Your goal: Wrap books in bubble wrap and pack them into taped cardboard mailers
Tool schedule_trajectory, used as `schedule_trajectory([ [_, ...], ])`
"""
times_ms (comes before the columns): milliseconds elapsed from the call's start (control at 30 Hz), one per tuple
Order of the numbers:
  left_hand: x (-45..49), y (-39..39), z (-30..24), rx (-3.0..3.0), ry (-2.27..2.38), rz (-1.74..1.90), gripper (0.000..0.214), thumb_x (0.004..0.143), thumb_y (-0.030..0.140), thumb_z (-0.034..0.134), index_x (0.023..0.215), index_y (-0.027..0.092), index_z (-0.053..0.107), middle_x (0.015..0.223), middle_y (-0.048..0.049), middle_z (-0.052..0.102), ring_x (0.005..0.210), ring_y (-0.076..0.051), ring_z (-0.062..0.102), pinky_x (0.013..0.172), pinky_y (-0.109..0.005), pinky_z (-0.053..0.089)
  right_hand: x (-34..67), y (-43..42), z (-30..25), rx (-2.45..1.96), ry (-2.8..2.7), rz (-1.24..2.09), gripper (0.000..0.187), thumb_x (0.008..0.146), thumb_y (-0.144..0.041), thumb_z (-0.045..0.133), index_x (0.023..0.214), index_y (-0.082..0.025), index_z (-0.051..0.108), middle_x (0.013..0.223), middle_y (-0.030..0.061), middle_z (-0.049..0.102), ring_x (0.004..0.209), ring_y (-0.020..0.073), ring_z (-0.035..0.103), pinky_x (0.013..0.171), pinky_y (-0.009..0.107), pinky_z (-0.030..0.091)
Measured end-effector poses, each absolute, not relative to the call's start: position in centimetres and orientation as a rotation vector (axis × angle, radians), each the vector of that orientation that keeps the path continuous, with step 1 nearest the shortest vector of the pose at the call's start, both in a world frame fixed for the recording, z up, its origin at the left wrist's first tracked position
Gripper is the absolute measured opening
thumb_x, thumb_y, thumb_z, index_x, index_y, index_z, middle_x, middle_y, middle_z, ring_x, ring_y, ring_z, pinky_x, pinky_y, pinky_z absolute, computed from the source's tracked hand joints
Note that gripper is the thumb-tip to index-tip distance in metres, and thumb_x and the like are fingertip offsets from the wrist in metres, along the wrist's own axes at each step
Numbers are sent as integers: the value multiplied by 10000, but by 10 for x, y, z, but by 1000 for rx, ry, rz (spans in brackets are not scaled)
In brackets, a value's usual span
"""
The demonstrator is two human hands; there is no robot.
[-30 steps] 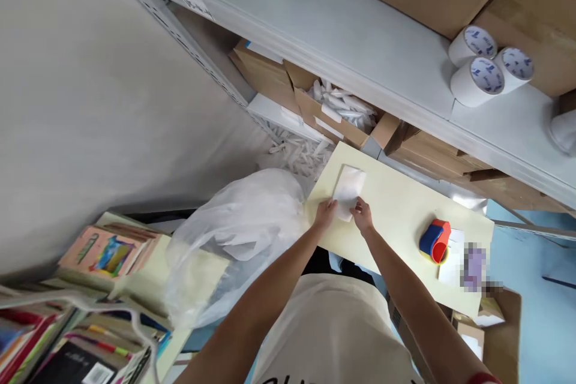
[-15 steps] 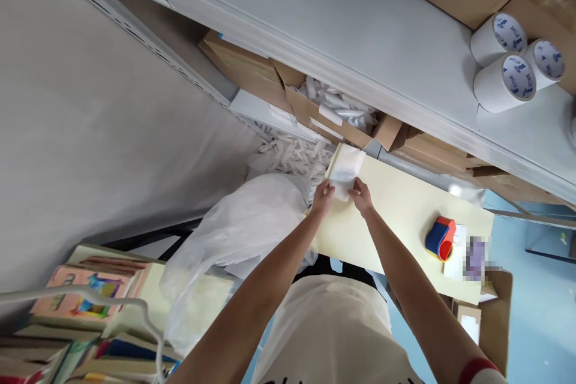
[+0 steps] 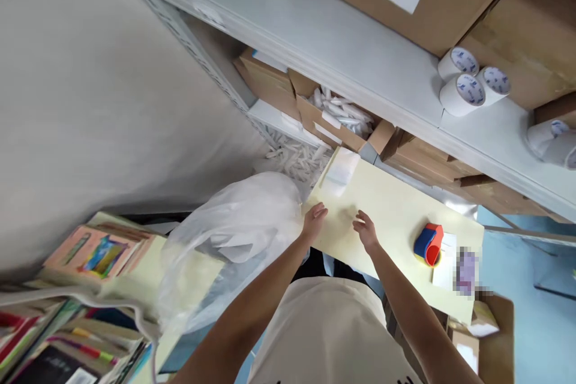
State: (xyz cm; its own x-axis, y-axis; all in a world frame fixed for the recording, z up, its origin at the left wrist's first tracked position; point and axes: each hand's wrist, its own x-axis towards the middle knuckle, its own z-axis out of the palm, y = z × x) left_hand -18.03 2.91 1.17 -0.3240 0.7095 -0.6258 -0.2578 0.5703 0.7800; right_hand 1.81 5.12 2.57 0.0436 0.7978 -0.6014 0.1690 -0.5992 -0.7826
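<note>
A flat white translucent packet [image 3: 342,171] lies at the far left end of the pale yellow table [image 3: 387,204]. Nearer my body, my left hand [image 3: 314,221] hovers over the table's left edge, loosely curled and holding nothing. To its right, my right hand [image 3: 365,230] is above the tabletop with its fingers apart and nothing in them. Both hands are clear of the packet. Left of my left hand bulges a large clear plastic bag [image 3: 252,210].
Behind the table, an open cardboard box [image 3: 315,120] on the shelf holds small white pieces, and more white pieces [image 3: 301,159] lie heaped below. A red-and-blue holder [image 3: 428,244] stands at the table's right. Tape rolls [image 3: 462,94] sit on the upper shelf. Books [image 3: 101,252] are at left.
Both hands have let go of the white packet and drawn back toward my body, slightly farther apart. The packet stays on the table. The camera view has shifted.
</note>
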Motion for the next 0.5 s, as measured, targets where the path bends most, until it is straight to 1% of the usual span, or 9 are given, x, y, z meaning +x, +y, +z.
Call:
schedule_trajectory([
  [67,-171,11,22,328,1612,1022,402,764,397,688,1110,192,666,1189,-138,681,1100,-262,639,848,-340,505,35,42,35,-1788,-1012,1618,603,589,-422,742,1161,-249,661,1108,88,643,855,216,639,748,376,516],
  [133,-158,-6,29,319,1613,1002,399,767,402,674,1109,196,663,1167,-128,690,1055,-255,662,823,-345,510,50,34,44,-1745,-1059,1639,551,585,-426,738,1101,-243,681,1036,71,658,801,202,641,722,362,510],
  [200,-143,-23,33,340,1626,996,390,752,394,676,1083,188,668,1079,-117,712,985,-250,684,793,-350,514,63,26,52,-1704,-1095,1658,501,588,-444,726,1042,-234,694,987,63,666,770,194,640,714,352,502],
  [300,-120,-48,37,371,1655,1013,338,713,369,698,990,176,687,935,-99,724,880,-236,694,749,-345,517,78,11,61,-1668,-1112,1680,460,583,-470,719,971,-223,699,943,60,671,747,190,639,708,346,493],
  [500,-98,-104,53,405,1721,1076,219,696,358,685,840,192,685,742,-48,700,744,-221,678,645,-328,502,89,-17,69,-1594,-1171,1789,423,564,-464,747,900,-213,696,853,53,678,713,194,639,667,337,493],
])
